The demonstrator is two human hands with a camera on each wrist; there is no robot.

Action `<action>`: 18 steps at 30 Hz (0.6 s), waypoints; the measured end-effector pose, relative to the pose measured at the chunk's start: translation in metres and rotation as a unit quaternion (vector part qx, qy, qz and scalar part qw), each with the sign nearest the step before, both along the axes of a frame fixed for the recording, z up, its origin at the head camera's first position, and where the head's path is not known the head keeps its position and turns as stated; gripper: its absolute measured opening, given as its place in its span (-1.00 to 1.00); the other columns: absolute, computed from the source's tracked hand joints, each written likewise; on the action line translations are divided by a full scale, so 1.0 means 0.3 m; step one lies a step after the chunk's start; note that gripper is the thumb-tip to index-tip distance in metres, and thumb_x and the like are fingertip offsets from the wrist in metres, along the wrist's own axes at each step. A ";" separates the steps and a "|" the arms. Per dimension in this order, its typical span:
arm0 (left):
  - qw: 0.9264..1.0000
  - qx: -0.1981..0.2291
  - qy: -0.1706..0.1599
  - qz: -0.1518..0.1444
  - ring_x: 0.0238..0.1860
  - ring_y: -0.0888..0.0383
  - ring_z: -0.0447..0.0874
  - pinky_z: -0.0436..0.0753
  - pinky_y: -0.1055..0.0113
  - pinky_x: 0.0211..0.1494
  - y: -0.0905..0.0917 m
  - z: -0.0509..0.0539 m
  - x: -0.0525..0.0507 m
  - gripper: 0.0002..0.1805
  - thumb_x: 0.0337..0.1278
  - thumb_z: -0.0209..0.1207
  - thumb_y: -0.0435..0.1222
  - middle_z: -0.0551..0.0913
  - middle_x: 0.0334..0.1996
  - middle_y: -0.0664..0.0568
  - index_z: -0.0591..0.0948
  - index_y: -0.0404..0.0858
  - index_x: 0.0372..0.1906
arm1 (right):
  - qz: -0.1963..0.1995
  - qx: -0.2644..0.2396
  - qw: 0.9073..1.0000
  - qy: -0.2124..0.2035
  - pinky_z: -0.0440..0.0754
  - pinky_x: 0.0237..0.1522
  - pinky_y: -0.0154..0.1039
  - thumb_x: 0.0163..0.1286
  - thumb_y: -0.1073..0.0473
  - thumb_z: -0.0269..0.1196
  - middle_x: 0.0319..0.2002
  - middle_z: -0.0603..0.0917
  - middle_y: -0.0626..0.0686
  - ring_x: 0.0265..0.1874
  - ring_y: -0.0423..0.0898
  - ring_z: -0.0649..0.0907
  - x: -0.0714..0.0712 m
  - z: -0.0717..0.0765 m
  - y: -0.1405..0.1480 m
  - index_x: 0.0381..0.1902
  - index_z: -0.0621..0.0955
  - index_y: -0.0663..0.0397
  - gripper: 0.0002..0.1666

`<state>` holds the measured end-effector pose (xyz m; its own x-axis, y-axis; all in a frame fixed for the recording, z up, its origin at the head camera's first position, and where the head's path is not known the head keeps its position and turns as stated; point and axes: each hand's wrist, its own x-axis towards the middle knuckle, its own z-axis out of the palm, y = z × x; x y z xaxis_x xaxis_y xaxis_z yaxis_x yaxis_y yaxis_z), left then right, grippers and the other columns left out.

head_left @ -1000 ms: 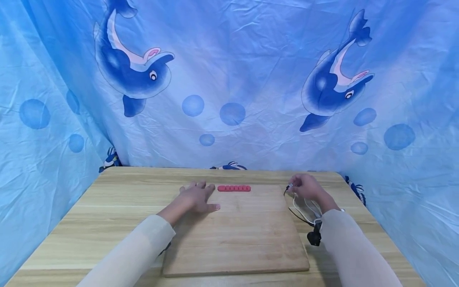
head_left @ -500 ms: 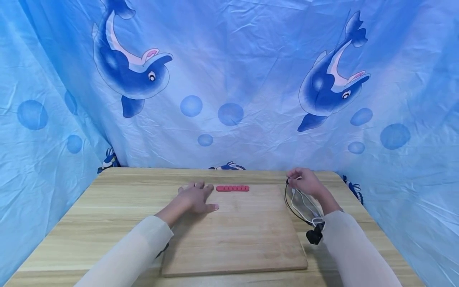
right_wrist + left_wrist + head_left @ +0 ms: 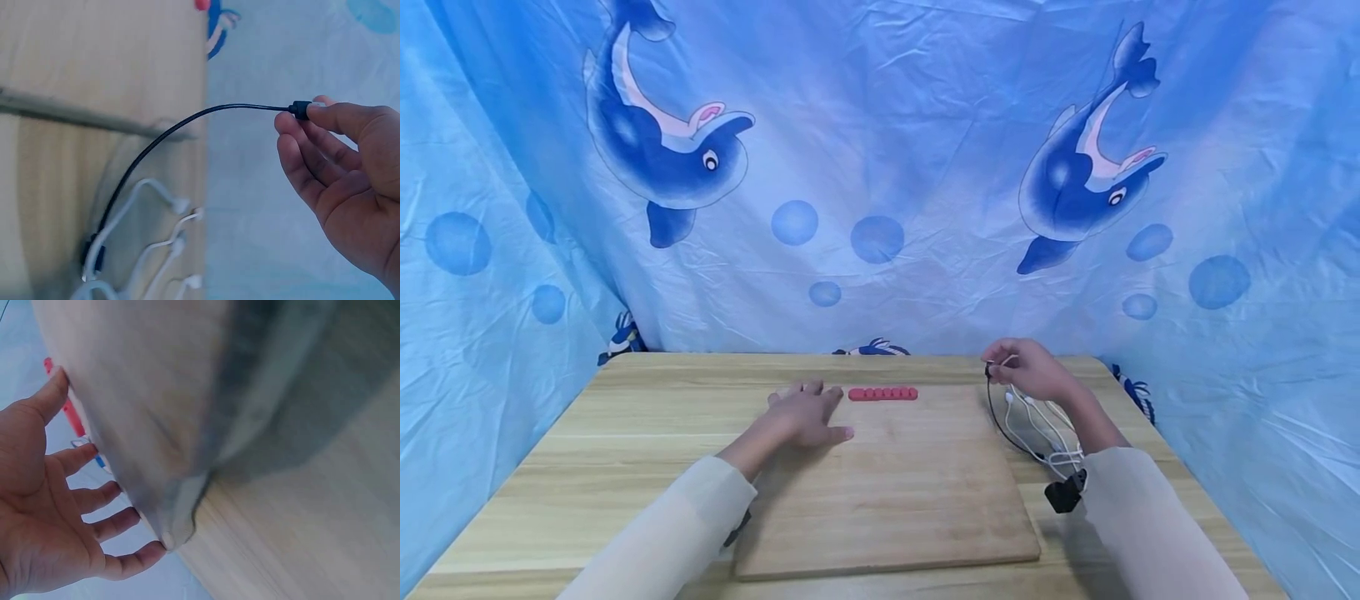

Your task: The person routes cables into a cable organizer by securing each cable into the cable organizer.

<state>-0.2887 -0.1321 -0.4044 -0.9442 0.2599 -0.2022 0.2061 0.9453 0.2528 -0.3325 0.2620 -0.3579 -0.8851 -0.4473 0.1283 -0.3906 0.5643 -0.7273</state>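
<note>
My right hand (image 3: pixel 1028 368) pinches the black plug (image 3: pixel 301 110) of a thin black cable (image 3: pixel 187 121) between thumb and fingers, raised above the table beside the board's far right corner. The cable curves down to the white cables (image 3: pixel 1037 423) below. My left hand (image 3: pixel 805 418) lies with spread fingers on the upper left part of the wooden board (image 3: pixel 895 492); in the left wrist view the fingertips of the left hand (image 3: pixel 62 506) touch the board's edge. A red ridged strip (image 3: pixel 883 393) lies at the board's far edge, just right of the left fingers.
White cables with several plugs (image 3: pixel 179 244) lie on the table (image 3: pixel 625 467) right of the board. A black device (image 3: pixel 1064 493) is by my right wrist. A blue curtain with dolphins (image 3: pixel 880 167) hangs behind the table.
My right hand has lifted and moved slightly away from me and to the left, drawing the black cable up; the white cable ends now show below it. The left hand stays on the board.
</note>
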 end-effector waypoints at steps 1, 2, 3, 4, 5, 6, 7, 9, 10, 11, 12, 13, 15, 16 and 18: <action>1.000 0.005 -0.002 0.001 0.54 -0.41 0.01 0.06 -0.53 0.42 0.000 0.003 0.001 -0.09 0.23 0.24 0.27 0.17 0.57 -0.27 0.32 -0.06 0.56 | 0.004 0.002 1.000 0.003 0.77 -0.14 -0.13 0.46 0.42 0.20 -0.16 0.64 0.27 -0.22 0.06 0.76 0.006 0.014 -0.006 0.02 0.59 0.38 -0.79; 1.000 0.009 -0.005 0.003 0.54 -0.41 0.02 0.06 -0.52 0.43 0.000 0.007 0.001 -0.11 0.23 0.25 0.26 0.18 0.56 -0.26 0.33 -0.06 0.56 | 0.010 0.003 1.000 0.007 0.77 -0.13 -0.12 0.47 0.42 0.20 -0.15 0.65 0.27 -0.22 0.06 0.76 0.013 0.029 -0.013 0.02 0.59 0.38 -0.79; 1.000 0.015 -0.007 0.004 0.54 -0.41 0.03 0.06 -0.52 0.43 0.000 0.010 0.000 -0.12 0.24 0.26 0.23 0.20 0.55 -0.26 0.34 -0.07 0.55 | 0.012 0.004 1.000 0.010 0.77 -0.13 -0.12 0.46 0.41 0.21 -0.15 0.65 0.26 -0.21 0.06 0.76 0.018 0.042 -0.018 0.02 0.60 0.36 -0.79; 1.000 0.021 -0.010 0.005 0.53 -0.41 0.04 0.07 -0.52 0.43 -0.002 0.014 -0.001 -0.14 0.25 0.26 0.21 0.22 0.54 -0.26 0.35 -0.07 0.54 | 0.013 0.007 1.000 0.012 0.76 -0.14 -0.12 0.47 0.40 0.21 -0.15 0.66 0.25 -0.20 0.06 0.76 0.023 0.057 -0.027 0.02 0.61 0.34 -0.80; 1.000 0.027 -0.011 0.007 0.52 -0.41 0.06 0.08 -0.51 0.43 -0.004 0.019 -0.001 -0.16 0.26 0.27 0.20 0.24 0.53 -0.26 0.36 -0.08 0.54 | 0.014 0.011 1.000 0.014 0.76 -0.15 -0.14 0.47 0.39 0.21 -0.15 0.67 0.24 -0.19 0.06 0.76 0.027 0.071 -0.035 0.02 0.61 0.31 -0.80; 0.999 0.032 -0.012 0.008 0.52 -0.40 0.07 0.09 -0.50 0.43 -0.005 0.023 -0.001 -0.17 0.27 0.27 0.18 0.27 0.52 -0.25 0.37 -0.08 0.53 | 0.017 0.014 1.000 0.016 0.75 -0.16 -0.16 0.48 0.39 0.21 -0.14 0.67 0.23 -0.18 0.07 0.76 0.031 0.084 -0.043 0.02 0.62 0.30 -0.80; 0.999 0.036 -0.014 0.007 0.52 -0.40 0.08 0.10 -0.50 0.44 -0.007 0.026 -0.004 -0.18 0.28 0.27 0.17 0.28 0.51 -0.25 0.37 -0.08 0.53 | 0.021 0.018 0.999 0.018 0.75 -0.17 -0.17 0.49 0.37 0.22 -0.13 0.67 0.21 -0.18 0.06 0.76 0.036 0.097 -0.051 0.03 0.62 0.28 -0.79; 0.999 0.047 -0.015 0.003 0.51 -0.39 0.11 0.10 -0.51 0.43 -0.008 0.033 -0.008 -0.19 0.30 0.26 0.16 0.31 0.49 -0.25 0.37 -0.09 0.53 | 0.021 0.028 0.999 0.022 0.74 -0.17 -0.16 0.49 0.35 0.22 -0.13 0.68 0.19 -0.17 0.06 0.76 0.044 0.119 -0.067 0.04 0.63 0.24 -0.79; 0.999 0.051 -0.015 0.002 0.51 -0.38 0.13 0.11 -0.50 0.43 -0.009 0.035 -0.011 -0.19 0.30 0.26 0.16 0.32 0.49 -0.25 0.36 -0.08 0.54 | 0.021 0.033 0.999 0.025 0.75 -0.17 -0.14 0.50 0.34 0.22 -0.13 0.69 0.17 -0.17 0.05 0.76 0.049 0.129 -0.076 0.04 0.64 0.21 -0.79; 0.998 0.055 -0.012 -0.004 0.50 -0.37 0.15 0.12 -0.50 0.43 -0.009 0.039 -0.013 -0.20 0.31 0.25 0.16 0.34 0.49 -0.24 0.37 -0.09 0.53 | 0.023 0.036 0.999 0.028 0.75 -0.16 -0.11 0.50 0.33 0.23 -0.13 0.70 0.16 -0.17 0.04 0.76 0.054 0.139 -0.085 0.05 0.64 0.20 -0.79; 0.998 0.061 -0.010 -0.012 0.50 -0.35 0.17 0.13 -0.48 0.44 -0.008 0.042 -0.016 -0.19 0.31 0.24 0.17 0.35 0.48 -0.24 0.37 -0.10 0.53 | 0.026 0.039 0.998 0.032 0.75 -0.15 -0.10 0.50 0.33 0.23 -0.13 0.70 0.15 -0.18 0.02 0.76 0.059 0.149 -0.094 0.05 0.64 0.19 -0.78; 0.998 0.066 -0.004 -0.023 0.49 -0.34 0.21 0.16 -0.46 0.45 -0.006 0.043 -0.019 -0.19 0.32 0.24 0.16 0.36 0.47 -0.25 0.37 -0.13 0.53 | 0.027 0.042 0.998 0.035 0.75 -0.15 -0.08 0.50 0.32 0.24 -0.14 0.71 0.14 -0.19 0.00 0.76 0.065 0.157 -0.104 0.05 0.65 0.17 -0.78; 0.996 0.080 0.009 -0.048 0.46 -0.30 0.29 0.25 -0.38 0.46 -0.001 0.048 -0.023 -0.19 0.33 0.23 0.15 0.41 0.44 -0.25 0.38 -0.20 0.51 | 0.032 0.044 0.998 0.039 0.74 -0.14 -0.07 0.50 0.31 0.24 -0.15 0.71 0.13 -0.19 0.00 0.76 0.074 0.173 -0.121 0.05 0.65 0.16 -0.78; 0.994 0.089 0.014 -0.059 0.46 -0.28 0.31 0.28 -0.32 0.47 0.002 0.051 -0.024 -0.19 0.33 0.23 0.14 0.43 0.43 -0.24 0.38 -0.22 0.51 | 0.035 0.044 0.998 0.042 0.74 -0.13 -0.06 0.50 0.31 0.24 -0.15 0.72 0.12 -0.19 0.00 0.76 0.078 0.180 -0.129 0.06 0.65 0.16 -0.78; 0.989 0.119 0.024 -0.084 0.43 -0.26 0.37 0.35 -0.24 0.46 0.013 0.059 -0.025 -0.23 0.36 0.24 0.08 0.46 0.41 -0.24 0.39 -0.29 0.49 | 0.042 0.042 0.997 0.047 0.74 -0.13 -0.09 0.49 0.32 0.24 -0.16 0.72 0.12 -0.19 0.01 0.76 0.085 0.193 -0.144 0.06 0.65 0.16 -0.78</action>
